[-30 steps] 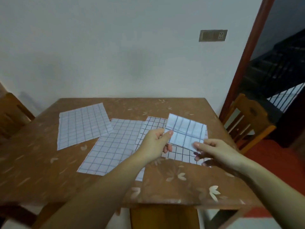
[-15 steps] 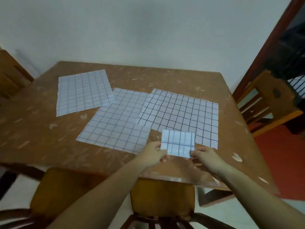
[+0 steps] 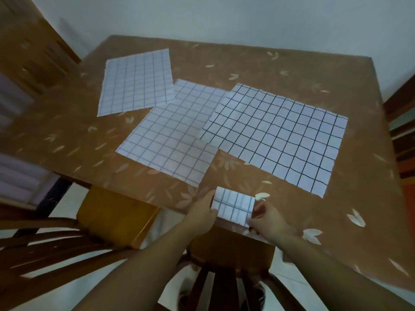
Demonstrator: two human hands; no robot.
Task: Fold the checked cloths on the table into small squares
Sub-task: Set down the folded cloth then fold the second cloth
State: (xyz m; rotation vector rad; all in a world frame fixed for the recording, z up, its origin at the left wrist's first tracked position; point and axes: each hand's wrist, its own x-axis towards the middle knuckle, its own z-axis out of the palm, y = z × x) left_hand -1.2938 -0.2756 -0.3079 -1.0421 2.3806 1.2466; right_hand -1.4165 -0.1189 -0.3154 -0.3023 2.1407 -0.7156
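A small folded checked cloth [image 3: 233, 205] sits at the near edge of the brown table [image 3: 292, 70]. My left hand [image 3: 202, 213] holds its left side and my right hand [image 3: 268, 222] pinches its right side and near corner. Three unfolded checked cloths lie flat further back: a black-lined cloth [image 3: 276, 133] on the right, a blue-lined middle cloth [image 3: 173, 138] partly under it, and a blue-lined far-left cloth [image 3: 137, 81].
Two wooden chairs stand tucked under the near table edge, one chair [image 3: 112, 216] to the left and another chair [image 3: 229, 254] below my hands. Another chair [image 3: 404, 131] stands to the right of the table. A white wall rises behind the table.
Both hands brought the folded cloth down from above the table to its near edge. The cloth is folded smaller than before. The camera now looks further down.
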